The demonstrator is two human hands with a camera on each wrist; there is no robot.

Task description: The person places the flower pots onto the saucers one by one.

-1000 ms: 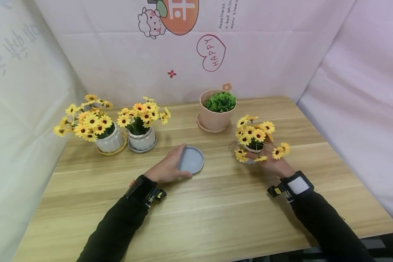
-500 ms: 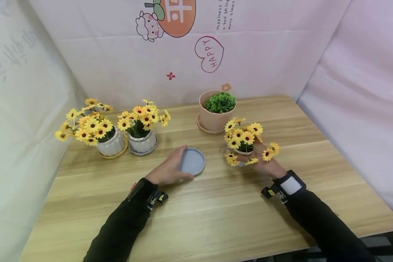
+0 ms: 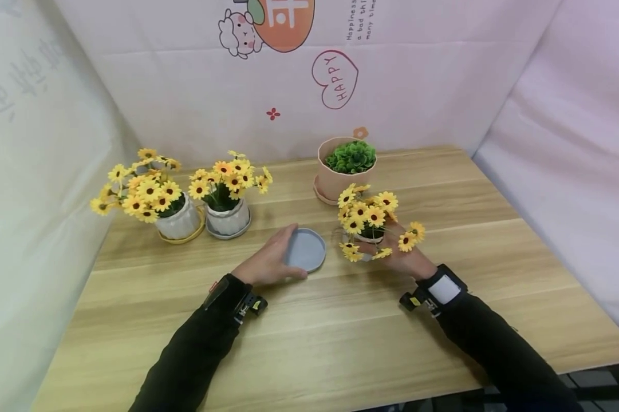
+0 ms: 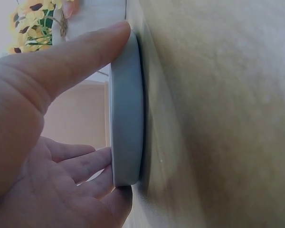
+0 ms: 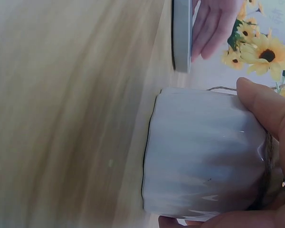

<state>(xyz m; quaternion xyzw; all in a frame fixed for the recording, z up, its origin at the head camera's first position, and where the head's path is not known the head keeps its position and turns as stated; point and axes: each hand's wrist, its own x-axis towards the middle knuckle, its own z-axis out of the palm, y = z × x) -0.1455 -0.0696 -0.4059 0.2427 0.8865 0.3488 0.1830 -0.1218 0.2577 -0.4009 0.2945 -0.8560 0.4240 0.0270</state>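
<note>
In the head view my left hand (image 3: 270, 260) holds a round grey-blue saucer (image 3: 307, 250) on the table, thumb on the near rim and fingers on the far side. The left wrist view shows the saucer's side wall (image 4: 127, 114) between thumb and fingers. My right hand (image 3: 404, 256) grips a white ceramic flowerpot (image 5: 204, 152) with twine round its rim and yellow daisies (image 3: 366, 216) in it. This pot is just right of the saucer, apart from it. Whether its base touches the table I cannot tell. Flowers hide part of the right hand.
On the back left stand two more white pots of yellow daisies, one (image 3: 178, 220) on a yellow saucer (image 3: 200, 224), the other (image 3: 228, 218) on a grey saucer (image 3: 244, 229). A pink pot (image 3: 335, 181) with a green plant is behind the right hand, near the cloth backdrop (image 3: 185, 97).
My right hand has moved left with the daisy pot, closer to the saucer. The left hand keeps holding the saucer in place. The head view has shifted slightly.
</note>
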